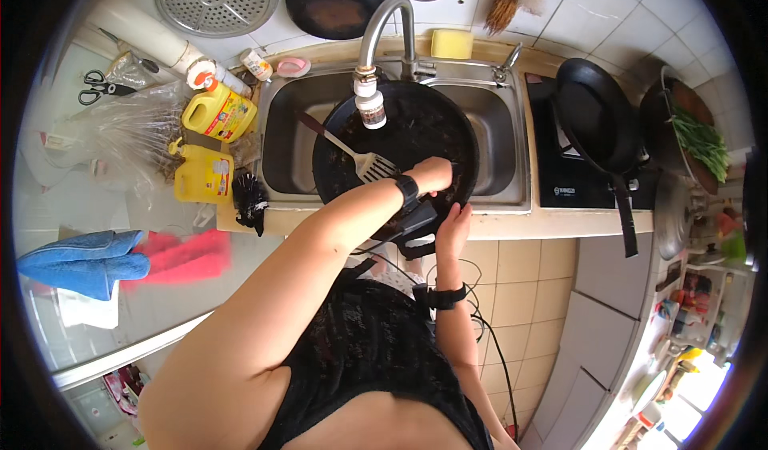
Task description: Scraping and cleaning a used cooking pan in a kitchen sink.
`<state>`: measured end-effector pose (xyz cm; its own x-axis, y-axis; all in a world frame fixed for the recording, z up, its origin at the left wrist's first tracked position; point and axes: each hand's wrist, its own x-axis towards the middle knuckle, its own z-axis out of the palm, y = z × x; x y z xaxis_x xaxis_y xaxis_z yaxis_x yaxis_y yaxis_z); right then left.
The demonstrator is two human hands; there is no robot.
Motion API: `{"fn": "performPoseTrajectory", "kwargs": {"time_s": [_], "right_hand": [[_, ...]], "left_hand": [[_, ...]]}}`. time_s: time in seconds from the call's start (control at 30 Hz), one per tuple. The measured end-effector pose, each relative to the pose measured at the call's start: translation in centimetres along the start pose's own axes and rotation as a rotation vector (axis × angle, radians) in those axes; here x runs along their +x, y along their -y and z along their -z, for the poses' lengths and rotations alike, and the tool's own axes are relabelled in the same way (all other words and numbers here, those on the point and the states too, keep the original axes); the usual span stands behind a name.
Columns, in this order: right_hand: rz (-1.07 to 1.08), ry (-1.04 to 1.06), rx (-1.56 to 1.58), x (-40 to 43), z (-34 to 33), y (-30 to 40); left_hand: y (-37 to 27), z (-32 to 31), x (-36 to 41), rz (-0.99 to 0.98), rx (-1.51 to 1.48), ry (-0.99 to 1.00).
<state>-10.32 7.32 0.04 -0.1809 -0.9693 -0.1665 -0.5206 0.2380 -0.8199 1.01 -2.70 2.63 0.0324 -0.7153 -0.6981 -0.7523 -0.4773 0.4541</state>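
A large black wok (pixel 414 120) rests across the double-bowl steel sink, its inside scuffed with brownish patches. My left hand (pixel 433 175) is inside it near the front right wall, fingers curled; whatever may be under them is hidden. My right hand (pixel 454 229) grips the wok's front right rim, thumb over the edge. A slotted metal turner (pixel 373 165) lies in the wok beside my left hand, its dark handle leaning over the left rim. Above the wok hangs the faucet (pixel 389 15) with a white filter tip (pixel 372 111); no water stream is visible.
Yellow detergent jugs (pixel 204 174) and a black scrubber (pixel 249 201) stand left of the sink (pixel 522 150). A yellow sponge (pixel 452 44) sits behind it. At right, a frying pan (pixel 594 114) occupies the stove, its handle jutting forward. A cable (pixel 501 348) hangs near my right arm.
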Motion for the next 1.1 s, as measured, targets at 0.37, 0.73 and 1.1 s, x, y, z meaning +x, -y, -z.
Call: {"fn": "performPoseTrajectory", "kwargs": {"time_s": [0.37,0.73,1.1], "right_hand": [[0.015,0.001,0.097,0.1,-0.5,0.7],[0.092,-0.037,0.078,0.2,-1.1,0.1],[0.074,-0.100,0.078,0.8,-0.6,-1.5]], "left_hand": [[1.9,0.2,4.4,0.121,0.103,0.002],[4.3,0.7,7.2,0.005,0.160,0.039],[0.5,-1.6,-2.0,0.052,0.380,0.193]]}}
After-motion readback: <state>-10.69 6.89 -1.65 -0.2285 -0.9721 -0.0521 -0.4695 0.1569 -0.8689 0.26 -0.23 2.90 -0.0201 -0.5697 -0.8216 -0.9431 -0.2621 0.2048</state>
